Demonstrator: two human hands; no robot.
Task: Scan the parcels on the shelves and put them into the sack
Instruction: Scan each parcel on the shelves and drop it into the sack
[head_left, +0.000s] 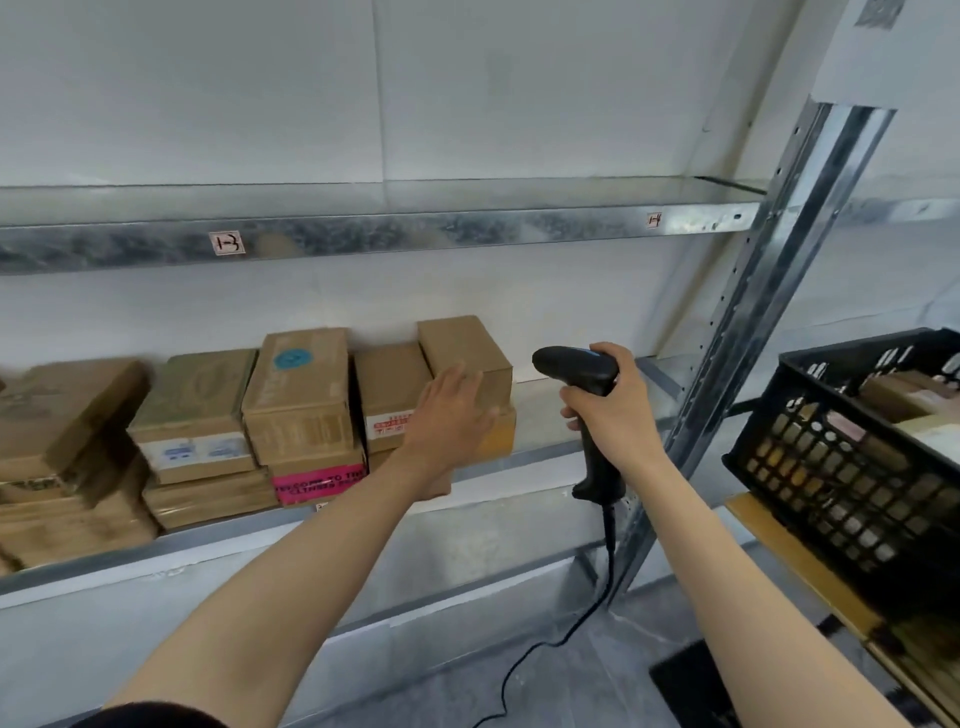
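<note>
Left hand (451, 410), fingers spread, is reaching for rightmost parcel (470, 347); at its 3 o'clock, right hand (618, 415) is gripping barcode scanner (576, 370), apparently readied to scan.

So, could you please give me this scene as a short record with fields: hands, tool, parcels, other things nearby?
left hand: fingers straight, reaching at the rightmost parcel; contact unclear
right hand: holds the scanner by its handle
scanner cable: hangs down toward the floor
parcels: cardboard boxes stacked on the shelf
crate: black, at right, boxes inside
sack: not in view
</note>
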